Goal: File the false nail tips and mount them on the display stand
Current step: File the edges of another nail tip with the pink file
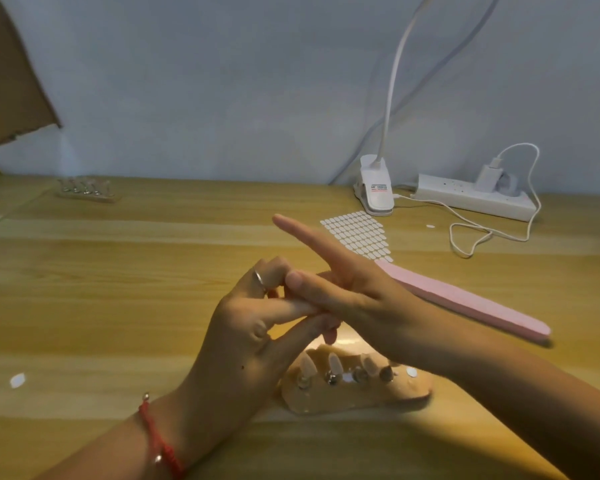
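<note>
Our hands meet in the middle, above the wooden table. Far off at 9 o'clock from them, a small white bit lies alone on the wood. It is too small for us to tell what it is.

Next is our left hand. Its fingers point toward 3 o'clock and close together where they touch the other hand. We think a nail tip sits between them, but that spot is hidden, so we cannot tell what this hand has.

Right below the hands, at 6 o'clock and closer to us, lies the display stand. Its long side runs from 9 o'clock to 3 o'clock. A few nail tips stand on it in a row. A white dot near its right end looks like a free spot.

Our right hand holds the pink nail file, with one finger sticking straight out toward 10 o'clock. The file's long side runs from the hands out toward 4 o'clock.

We think we are filing now. For the next move, a tip must go straight down toward 6 o'clock. Both hands hang over the stand. The right one is busy with the file, and the left fingers are above the stand's left end, so the left hand looks best for that.
</note>
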A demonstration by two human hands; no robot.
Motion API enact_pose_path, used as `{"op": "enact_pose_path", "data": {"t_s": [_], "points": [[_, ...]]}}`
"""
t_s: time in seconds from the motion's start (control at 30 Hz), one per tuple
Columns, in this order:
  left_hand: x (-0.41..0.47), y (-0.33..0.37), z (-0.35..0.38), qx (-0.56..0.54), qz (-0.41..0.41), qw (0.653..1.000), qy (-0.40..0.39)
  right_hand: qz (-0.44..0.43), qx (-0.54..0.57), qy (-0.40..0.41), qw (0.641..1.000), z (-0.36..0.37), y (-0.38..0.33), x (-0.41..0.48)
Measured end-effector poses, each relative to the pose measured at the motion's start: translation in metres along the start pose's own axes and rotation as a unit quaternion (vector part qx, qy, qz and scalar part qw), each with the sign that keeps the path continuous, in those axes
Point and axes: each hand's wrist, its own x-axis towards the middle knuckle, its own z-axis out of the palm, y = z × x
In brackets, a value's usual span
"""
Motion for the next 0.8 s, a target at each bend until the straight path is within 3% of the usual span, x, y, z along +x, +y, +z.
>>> {"op": "enact_pose_path", "data": {"t_s": [0.1,0.23,0.3,0.37,0.43,0.5,0.7,0.8], "points": [[-0.001,-0.001,0.002,-0.014,-0.018,1.0,0.011,0.014,-0.039,0.009,0.999,-0.003,-0.008,0.0],[-0.001,-0.004,0.004,-0.056,-0.115,0.99,0.054,0.052,-0.162,0.058,0.984,-0.046,-0.029,-0.007],[0.001,-0.005,0.005,-0.102,-0.158,0.98,0.07,0.064,-0.309,0.105,0.943,-0.075,-0.034,-0.022],[0.002,-0.006,0.005,-0.151,-0.195,0.966,0.077,0.11,-0.461,0.082,0.877,-0.092,-0.026,-0.045],[0.002,-0.005,0.005,-0.194,-0.227,0.952,0.072,0.149,-0.523,0.044,0.838,-0.094,-0.008,-0.068],[0.002,-0.002,0.005,-0.216,-0.246,0.943,0.066,0.126,-0.553,0.037,0.823,-0.093,0.012,-0.082],[0.005,-0.001,0.001,-0.257,-0.301,0.916,0.074,0.076,-0.458,0.157,0.872,-0.094,0.011,-0.08],[0.006,-0.002,0.001,-0.259,-0.314,0.911,0.065,0.075,-0.424,0.123,0.894,-0.094,-0.007,-0.085]]}}
